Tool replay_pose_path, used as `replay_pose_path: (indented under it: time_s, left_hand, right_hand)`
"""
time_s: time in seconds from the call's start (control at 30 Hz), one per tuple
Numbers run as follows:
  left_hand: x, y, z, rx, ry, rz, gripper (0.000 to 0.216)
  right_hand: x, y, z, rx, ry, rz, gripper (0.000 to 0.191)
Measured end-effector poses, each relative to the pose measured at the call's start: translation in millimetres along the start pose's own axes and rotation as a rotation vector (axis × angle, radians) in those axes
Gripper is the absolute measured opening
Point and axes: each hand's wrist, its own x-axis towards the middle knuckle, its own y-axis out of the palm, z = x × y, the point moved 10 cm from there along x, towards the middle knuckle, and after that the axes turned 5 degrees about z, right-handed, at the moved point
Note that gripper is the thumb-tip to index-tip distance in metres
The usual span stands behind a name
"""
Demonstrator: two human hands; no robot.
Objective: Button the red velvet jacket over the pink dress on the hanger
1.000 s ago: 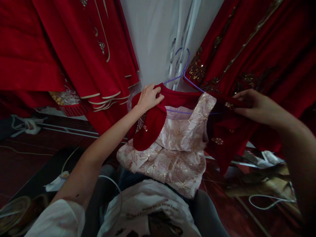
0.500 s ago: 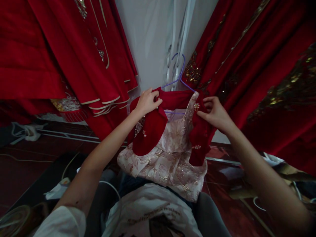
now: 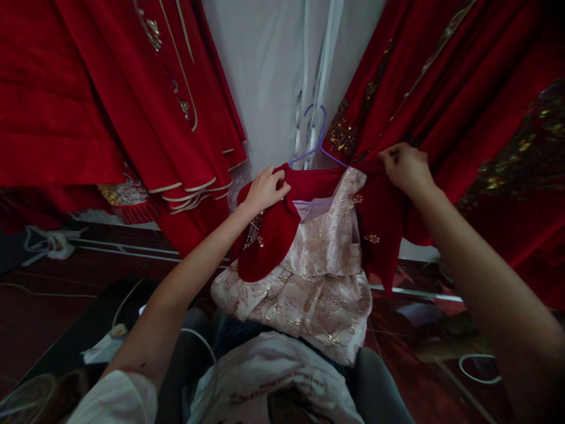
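Observation:
A pale pink dress [image 3: 322,235] with gold floral brocade hangs on a purple wire hanger [image 3: 325,126], its skirt lying towards my lap. Over its shoulders sits a short red jacket [image 3: 269,253] with beaded ornaments. My left hand [image 3: 267,189] pinches the jacket at the left shoulder, beside the hanger. With my right hand [image 3: 408,168] I grip the jacket's right front edge, pulled outward from the dress, so the right strap and bodice side lie uncovered. The fingertips of my right hand are partly hidden by the cloth.
Red garments with gold trim [image 3: 185,147] hang at the left, and red garments with sequins [image 3: 498,165] at the right. A white cabinet [image 3: 260,65] stands between them. Metal rails run along the dark red tiled floor [image 3: 388,347]. A white cable [image 3: 207,341] curves near my left leg.
My right hand has moved right and slightly up, drawing the jacket's right front away from the dress. More of the strap and bodice shows. My left hand stays at the left shoulder.

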Motion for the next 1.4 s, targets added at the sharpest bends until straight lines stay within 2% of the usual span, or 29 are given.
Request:
replay_pose_path:
  time_s: [0.13,0.2,0.33,0.5,0.57,0.67,0.73,0.8,0.9,0.97,1.03,1.13,1.3,1.4]
  left_hand:
    - [-1,0,1,-0.003,0.002,0.001,0.015]
    - [-1,1,1,-0.007,0.006,-0.002,0.015]
    - [0,2,1,-0.014,0.006,-0.004,0.014]
    - [-2,1,1,-0.011,0.017,0.014,0.014]
    - [-3,0,3,-0.004,0.007,0.02,0.014]
    - [-5,0,6,0.0,0.0,0.015,0.014]
    - [-6,1,5,-0.008,0.001,0.017,0.014]
    - [-6,2,4,-0.014,-0.004,0.013,0.014]
    - [-10,-7,4,0.0,-0.049,-0.087,0.017]
    - [-14,-16,7,-0.003,-0.098,-0.171,0.02]
    - [-15,-17,9,-0.064,-0.127,-0.193,0.024]
    - [-10,-9,2,-0.236,-0.118,-0.158,0.026]
    - [4,9,-46,-0.456,-0.013,-0.059,0.022]
    - [4,20,-61,-0.557,0.008,-0.009,0.023]
  right_hand:
    - [-5,11,0,-0.016,-0.08,0.225,0.029]
    - [-9,12,1,-0.076,-0.138,0.274,0.036]
    - [-1,4,8,-0.149,-0.195,0.195,0.023]
    - [17,-2,9,-0.228,0.053,0.096,0.027]
    - [12,3,11,-0.218,0.082,0.115,0.029]
    - [-11,26,11,-0.074,0.021,0.286,0.032]
    - [-32,46,12,0.089,-0.034,0.432,0.041]
    - [-50,61,16,0.242,-0.098,0.509,0.046]
    - [-61,76,27,0.388,-0.188,0.499,0.038]
    - [-62,86,32,0.443,-0.203,0.472,0.032]
    - [-61,97,36,0.49,-0.19,0.45,0.029]
    - [-64,112,49,0.555,-0.193,0.429,0.029]
    - [-86,144,93,0.711,-0.279,0.512,0.026]
    - [-96,151,102,0.78,-0.267,0.474,0.023]
